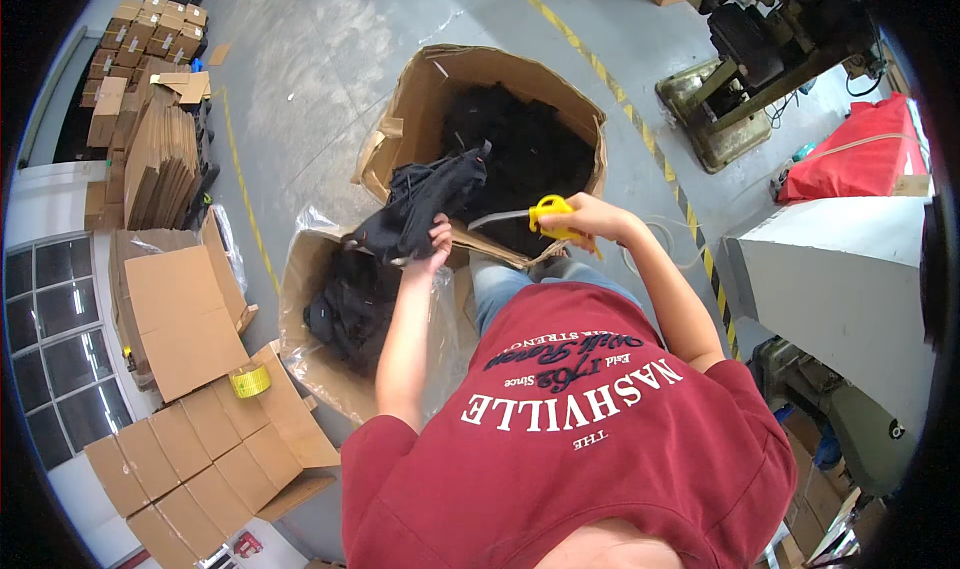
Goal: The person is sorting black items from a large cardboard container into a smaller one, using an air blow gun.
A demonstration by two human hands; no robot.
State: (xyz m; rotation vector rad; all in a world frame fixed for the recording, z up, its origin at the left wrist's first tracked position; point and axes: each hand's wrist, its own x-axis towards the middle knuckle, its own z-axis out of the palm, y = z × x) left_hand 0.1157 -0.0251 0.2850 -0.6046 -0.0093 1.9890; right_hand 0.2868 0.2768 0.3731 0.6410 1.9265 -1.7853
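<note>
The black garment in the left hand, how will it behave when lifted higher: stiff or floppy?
Probably floppy: the black garment droops in folds from the left hand. Likely light, since one hand holds it. It may snag on the cardboard box edge.

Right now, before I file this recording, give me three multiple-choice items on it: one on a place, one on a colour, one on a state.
1. Where does the roll of tape lie?
A. on flattened cardboard at the person's left
B. inside the open carton
C. on the red bag

2. What colour are the handles of the scissors in the right hand?
A. blue
B. yellow
C. white

3. How is the black garment?
A. folded on the floor
B. held up by the left hand
C. sealed in plastic

Answers:
1 A, it rests on a cardboard sheet.
2 B, yellow loops show.
3 B, fingers grip it above the bag-lined box.
</note>
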